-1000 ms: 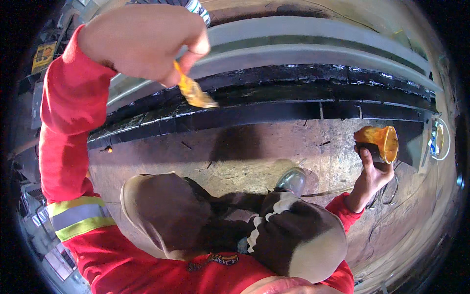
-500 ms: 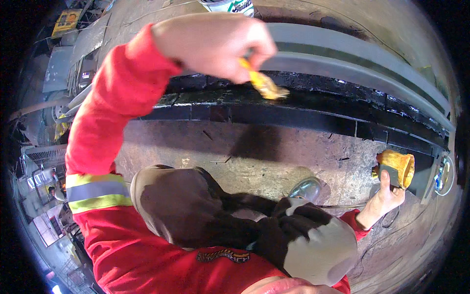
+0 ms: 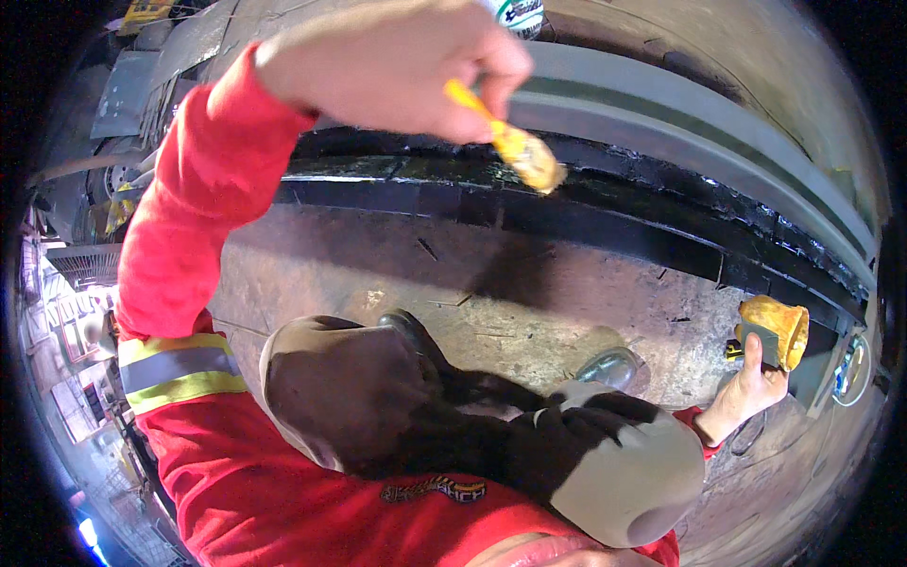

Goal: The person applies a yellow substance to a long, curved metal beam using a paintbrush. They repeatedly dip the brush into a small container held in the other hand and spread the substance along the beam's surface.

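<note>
1. The brush sits over the black beam; whether it touches is unclear.
2. The left hand pinches its handle; a loosened pinch could drop it.
3. The right hand grips a stained cup; tilting could spill any contents, which are unclear.
4. Farther off, a white bucket's contents are hidden.

Floor strip: passable between black beam and the knees.
Grey rail: obstructs beam's far side.
</note>
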